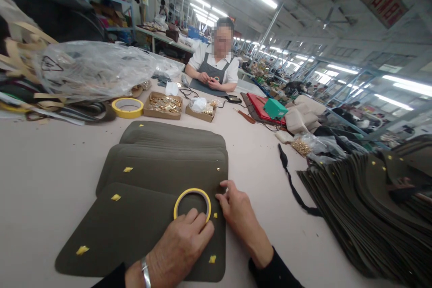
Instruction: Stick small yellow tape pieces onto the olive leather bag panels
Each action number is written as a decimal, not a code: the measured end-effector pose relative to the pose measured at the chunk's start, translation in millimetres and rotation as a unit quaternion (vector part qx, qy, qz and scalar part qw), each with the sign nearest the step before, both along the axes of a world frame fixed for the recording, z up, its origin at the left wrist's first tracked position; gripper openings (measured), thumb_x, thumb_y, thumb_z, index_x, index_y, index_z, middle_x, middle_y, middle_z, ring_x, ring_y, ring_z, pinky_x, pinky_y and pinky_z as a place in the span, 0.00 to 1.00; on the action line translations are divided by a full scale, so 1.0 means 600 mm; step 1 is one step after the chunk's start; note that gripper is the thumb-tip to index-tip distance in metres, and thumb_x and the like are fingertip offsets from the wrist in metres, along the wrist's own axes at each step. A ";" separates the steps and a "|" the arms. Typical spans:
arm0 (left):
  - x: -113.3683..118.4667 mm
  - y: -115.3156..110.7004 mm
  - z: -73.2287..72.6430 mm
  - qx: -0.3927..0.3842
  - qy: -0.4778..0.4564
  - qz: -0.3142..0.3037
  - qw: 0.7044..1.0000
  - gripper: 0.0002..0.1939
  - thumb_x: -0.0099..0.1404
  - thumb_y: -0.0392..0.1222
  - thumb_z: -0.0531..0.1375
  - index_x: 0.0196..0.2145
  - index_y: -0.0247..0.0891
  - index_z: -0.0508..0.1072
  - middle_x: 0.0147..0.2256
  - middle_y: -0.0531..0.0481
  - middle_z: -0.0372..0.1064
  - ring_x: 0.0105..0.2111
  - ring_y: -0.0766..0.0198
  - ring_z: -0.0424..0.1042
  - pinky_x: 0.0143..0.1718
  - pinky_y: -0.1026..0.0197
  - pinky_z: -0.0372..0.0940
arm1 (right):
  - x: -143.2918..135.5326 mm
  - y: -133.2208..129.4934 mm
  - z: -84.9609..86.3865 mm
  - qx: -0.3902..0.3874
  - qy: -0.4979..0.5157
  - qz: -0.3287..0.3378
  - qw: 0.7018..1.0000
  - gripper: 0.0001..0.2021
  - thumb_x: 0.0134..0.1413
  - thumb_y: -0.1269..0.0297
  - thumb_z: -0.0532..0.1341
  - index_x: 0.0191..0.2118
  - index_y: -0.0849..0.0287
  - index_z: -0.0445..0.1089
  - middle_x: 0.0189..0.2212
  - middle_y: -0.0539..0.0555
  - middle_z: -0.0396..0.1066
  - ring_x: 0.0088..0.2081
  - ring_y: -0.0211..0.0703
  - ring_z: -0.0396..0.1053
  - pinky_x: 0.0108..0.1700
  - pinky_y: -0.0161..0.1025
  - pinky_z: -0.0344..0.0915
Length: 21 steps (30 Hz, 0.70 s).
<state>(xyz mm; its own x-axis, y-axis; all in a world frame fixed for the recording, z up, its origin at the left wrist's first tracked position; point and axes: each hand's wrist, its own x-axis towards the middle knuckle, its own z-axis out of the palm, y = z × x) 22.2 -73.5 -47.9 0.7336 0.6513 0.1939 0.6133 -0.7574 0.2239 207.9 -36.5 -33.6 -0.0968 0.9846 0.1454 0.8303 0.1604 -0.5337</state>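
My left hand (180,245) grips a thin roll of yellow tape (192,191) by its near rim, over a dark olive panel (135,234). That panel has rounded corners and bears small yellow tape pieces, one being a tape piece (115,197) near its upper left. Behind it lies a stack of similar panels (168,155), overlapping in layers. At the right edge of the panels is my right hand (236,207), thumb and forefinger apart with a gap between them. No object shows between those fingers, and its other fingers are partly hidden.
A larger yellow tape roll (127,108), a box of gold metal parts (164,105) and a smaller box (201,110) stand behind the panels. More dark panels (364,207) fan out at right, near a black strap (293,184). Across the table sits a co-worker (218,69).
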 end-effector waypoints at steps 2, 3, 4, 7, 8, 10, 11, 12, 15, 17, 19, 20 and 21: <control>0.000 0.002 0.001 -0.004 -0.001 0.003 1.000 0.03 0.66 0.33 0.57 0.36 0.39 0.65 0.36 0.50 0.68 0.35 0.59 0.64 0.33 0.59 0.62 | 0.011 -0.003 0.000 0.026 -0.005 -0.006 1.000 0.14 0.57 0.68 0.59 0.49 0.60 0.64 0.22 0.47 0.70 0.24 0.41 0.70 0.30 0.35 0.65; 0.000 0.002 0.002 -0.006 0.000 0.003 1.000 0.03 0.66 0.33 0.57 0.36 0.39 0.65 0.36 0.50 0.68 0.35 0.59 0.65 0.33 0.59 0.63 | 0.017 -0.006 0.001 0.048 -0.007 0.003 0.999 0.12 0.58 0.68 0.58 0.48 0.59 0.64 0.24 0.48 0.71 0.25 0.41 0.70 0.31 0.35 0.66; 0.000 0.003 0.003 -0.009 0.001 0.001 1.000 0.03 0.66 0.33 0.57 0.36 0.39 0.65 0.36 0.50 0.68 0.35 0.59 0.65 0.33 0.59 0.63 | 0.023 -0.008 0.002 0.075 -0.012 0.025 0.997 0.09 0.60 0.68 0.57 0.45 0.58 0.66 0.27 0.50 0.72 0.27 0.41 0.71 0.33 0.36 0.67; 0.001 0.003 0.003 -0.012 0.001 -0.008 1.000 0.03 0.66 0.33 0.57 0.36 0.39 0.65 0.36 0.50 0.68 0.34 0.59 0.64 0.33 0.59 0.63 | 0.031 -0.016 0.005 0.139 -0.071 0.131 0.979 0.08 0.62 0.72 0.52 0.39 0.58 0.68 0.33 0.55 0.72 0.36 0.42 0.71 0.40 0.37 0.68; 0.001 0.004 0.003 -0.010 0.000 -0.008 1.000 0.03 0.66 0.33 0.57 0.36 0.39 0.65 0.35 0.50 0.68 0.34 0.59 0.64 0.33 0.59 0.63 | 0.030 -0.016 0.004 0.147 -0.100 0.161 0.971 0.09 0.62 0.73 0.52 0.38 0.59 0.69 0.34 0.56 0.72 0.37 0.43 0.71 0.42 0.38 0.68; 0.001 0.004 0.001 -0.001 -0.004 -0.006 1.000 0.03 0.65 0.33 0.57 0.35 0.39 0.65 0.35 0.50 0.68 0.34 0.59 0.64 0.32 0.59 0.62 | 0.023 -0.014 0.002 0.147 -0.155 0.185 0.959 0.09 0.61 0.75 0.53 0.38 0.60 0.70 0.34 0.56 0.72 0.37 0.44 0.70 0.42 0.39 0.68; 0.001 0.004 0.000 0.003 -0.006 -0.005 1.000 0.04 0.65 0.33 0.57 0.35 0.39 0.65 0.34 0.50 0.68 0.33 0.59 0.64 0.32 0.59 0.62 | 0.017 -0.012 0.002 0.140 -0.175 0.182 0.958 0.09 0.61 0.75 0.54 0.38 0.60 0.70 0.33 0.56 0.72 0.37 0.45 0.70 0.42 0.39 0.68; 0.001 0.004 0.001 0.006 -0.007 -0.005 1.000 0.04 0.65 0.33 0.57 0.34 0.39 0.65 0.34 0.50 0.68 0.33 0.59 0.64 0.32 0.59 0.62 | 0.011 -0.008 0.002 0.127 -0.188 0.171 0.959 0.09 0.60 0.76 0.54 0.37 0.61 0.71 0.32 0.56 0.72 0.36 0.45 0.70 0.41 0.39 0.68; 0.000 0.006 0.005 0.010 -0.009 -0.006 1.000 0.04 0.66 0.32 0.56 0.34 0.39 0.65 0.34 0.50 0.68 0.33 0.59 0.64 0.32 0.59 0.62 | -0.007 0.007 0.008 0.050 -0.198 0.110 0.973 0.10 0.58 0.76 0.55 0.34 0.62 0.73 0.31 0.57 0.74 0.34 0.45 0.72 0.40 0.37 0.67; -0.001 0.006 0.010 0.016 -0.004 -0.001 1.000 0.04 0.66 0.31 0.55 0.34 0.39 0.65 0.34 0.50 0.68 0.33 0.59 0.64 0.31 0.59 0.62 | -0.015 0.017 0.016 -0.013 -0.189 0.063 0.980 0.10 0.57 0.74 0.55 0.33 0.61 0.74 0.30 0.58 0.76 0.33 0.44 0.73 0.38 0.35 0.65; -0.001 0.004 0.012 0.033 0.002 0.005 0.999 0.05 0.66 0.30 0.54 0.34 0.39 0.65 0.32 0.50 0.67 0.31 0.60 0.64 0.30 0.60 0.61 | -0.019 0.025 0.026 -0.058 -0.174 0.036 0.982 0.11 0.56 0.73 0.55 0.31 0.60 0.75 0.30 0.57 0.78 0.32 0.44 0.74 0.35 0.35 0.63; -0.001 0.002 0.013 0.044 0.003 0.005 0.999 0.06 0.66 0.30 0.53 0.33 0.38 0.65 0.31 0.50 0.67 0.31 0.60 0.64 0.29 0.60 0.60 | -0.019 0.027 0.031 -0.071 -0.167 0.032 0.983 0.11 0.54 0.73 0.55 0.30 0.59 0.76 0.30 0.57 0.78 0.32 0.44 0.75 0.35 0.34 0.62; -0.001 -0.001 0.012 0.057 0.001 0.001 0.998 0.07 0.66 0.30 0.53 0.33 0.39 0.65 0.30 0.50 0.67 0.30 0.61 0.64 0.29 0.61 0.59 | -0.019 0.028 0.035 -0.078 -0.160 0.034 0.984 0.11 0.53 0.74 0.55 0.29 0.59 0.76 0.29 0.56 0.78 0.32 0.43 0.75 0.34 0.34 0.61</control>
<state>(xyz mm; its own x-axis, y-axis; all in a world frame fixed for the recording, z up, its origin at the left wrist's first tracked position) 21.4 -74.3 -40.8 0.7326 0.6268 0.2653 0.6151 -0.7766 0.1363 196.6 -19.7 -12.7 -0.1786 0.9824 -0.0545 0.9499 0.1577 -0.2697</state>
